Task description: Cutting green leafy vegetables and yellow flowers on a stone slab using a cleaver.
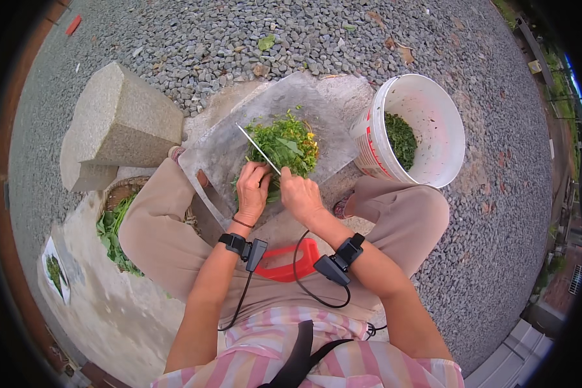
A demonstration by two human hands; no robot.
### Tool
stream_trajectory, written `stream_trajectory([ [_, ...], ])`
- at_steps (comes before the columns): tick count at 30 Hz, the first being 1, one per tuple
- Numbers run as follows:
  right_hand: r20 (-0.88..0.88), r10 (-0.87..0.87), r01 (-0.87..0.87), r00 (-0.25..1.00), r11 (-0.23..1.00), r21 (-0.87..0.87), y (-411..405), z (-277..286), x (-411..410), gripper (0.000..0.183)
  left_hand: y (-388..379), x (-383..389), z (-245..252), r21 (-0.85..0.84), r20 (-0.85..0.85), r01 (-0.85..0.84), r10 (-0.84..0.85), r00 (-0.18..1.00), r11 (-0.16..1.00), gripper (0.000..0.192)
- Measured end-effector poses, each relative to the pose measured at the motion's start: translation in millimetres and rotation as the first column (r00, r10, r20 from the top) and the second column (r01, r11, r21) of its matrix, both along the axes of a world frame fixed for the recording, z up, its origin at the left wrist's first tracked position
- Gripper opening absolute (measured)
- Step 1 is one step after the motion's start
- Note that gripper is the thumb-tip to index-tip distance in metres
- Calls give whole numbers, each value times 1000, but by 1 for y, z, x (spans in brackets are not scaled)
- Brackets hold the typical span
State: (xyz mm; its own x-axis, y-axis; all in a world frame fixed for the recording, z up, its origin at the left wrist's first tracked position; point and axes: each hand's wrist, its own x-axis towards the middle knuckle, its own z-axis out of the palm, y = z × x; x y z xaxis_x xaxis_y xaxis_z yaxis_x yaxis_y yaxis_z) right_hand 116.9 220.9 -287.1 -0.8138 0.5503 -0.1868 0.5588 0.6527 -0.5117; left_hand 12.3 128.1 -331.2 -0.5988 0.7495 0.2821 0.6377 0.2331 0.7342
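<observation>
A heap of chopped leafy greens with some yellow bits (291,140) lies on a worn, greyish cutting board (213,145) in front of me. My right hand (300,196) is closed round the handle of a knife (259,148), whose blade slants up and left across the near left side of the heap. Just left of the blade, my left hand (252,189) presses on a bunch of uncut greens (273,196), its fingers curled over them and close to the knife. Part of the bunch is hidden under that hand.
A white plastic bucket (446,131) with chopped greens inside stands right of the board. At left are a stone block (126,116) and a basket of leafy stems (114,237). A red plastic stool (283,274) is between my legs. Gravel (310,39) spreads beyond the board.
</observation>
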Motion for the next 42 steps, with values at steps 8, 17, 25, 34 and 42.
stream_trajectory([
  [8,-123,-41,33,992,997,-72,19,22,14,19,9,-26,1,-51,-24,-2,1,1000,999,26],
  [17,-212,-149,124,966,984,-128,28,31,16,19,15,-57,-10,-148,74,59,-49,996,987,21],
  [25,-140,-62,48,988,993,-103,25,42,16,18,10,-5,10,-38,-81,-132,128,988,991,19],
  [34,26,38,-35,999,993,-114,18,30,17,19,3,-2,-1,-31,-98,-97,94,991,995,17],
  [42,9,-29,30,1000,997,-71,4,3,-9,15,6,8,-3,-48,-135,-125,118,984,991,17],
])
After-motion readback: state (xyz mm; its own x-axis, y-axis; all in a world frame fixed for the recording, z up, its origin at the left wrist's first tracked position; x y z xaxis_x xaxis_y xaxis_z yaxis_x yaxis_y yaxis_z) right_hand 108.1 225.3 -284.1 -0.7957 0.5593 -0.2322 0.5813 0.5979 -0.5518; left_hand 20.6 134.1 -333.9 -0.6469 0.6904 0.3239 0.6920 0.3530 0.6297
